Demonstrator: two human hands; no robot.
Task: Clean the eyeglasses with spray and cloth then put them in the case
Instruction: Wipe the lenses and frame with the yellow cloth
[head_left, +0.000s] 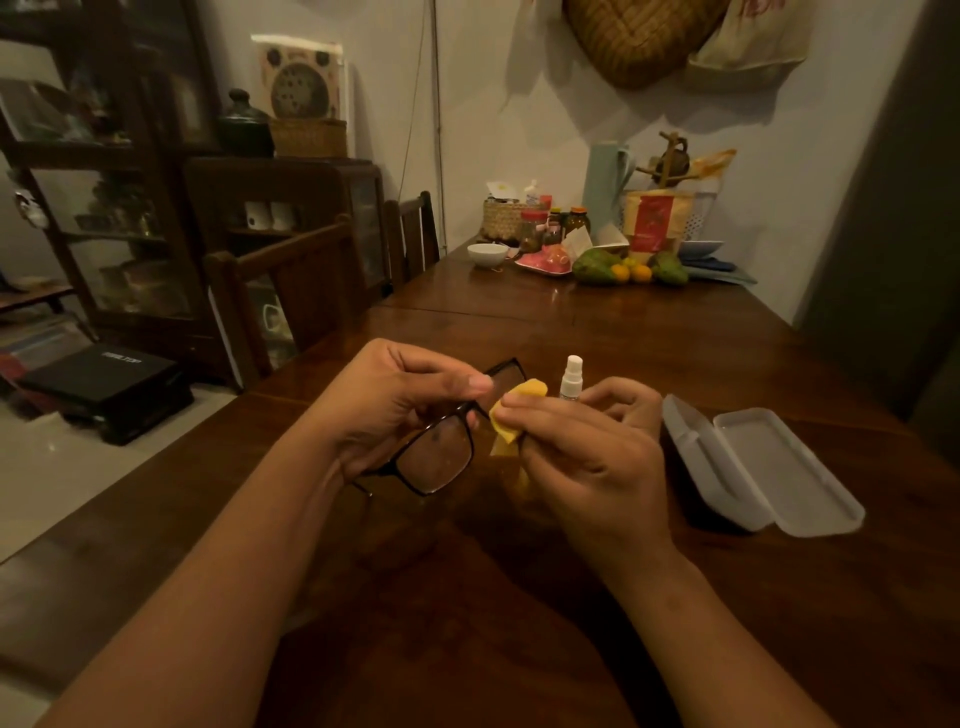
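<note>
Centrally, folded cloth (519, 399) on black-rimmed eyeglasses (439, 457)

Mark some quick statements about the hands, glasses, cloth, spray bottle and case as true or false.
1. The left hand holds the glasses above the table. True.
2. The right hand pinches a yellow cloth against the glasses. True.
3. The case is closed. False: it lies open on the table, to the right of the hands.
4. The spray bottle lies on its side. False: it stands upright just beyond the right hand.
</note>
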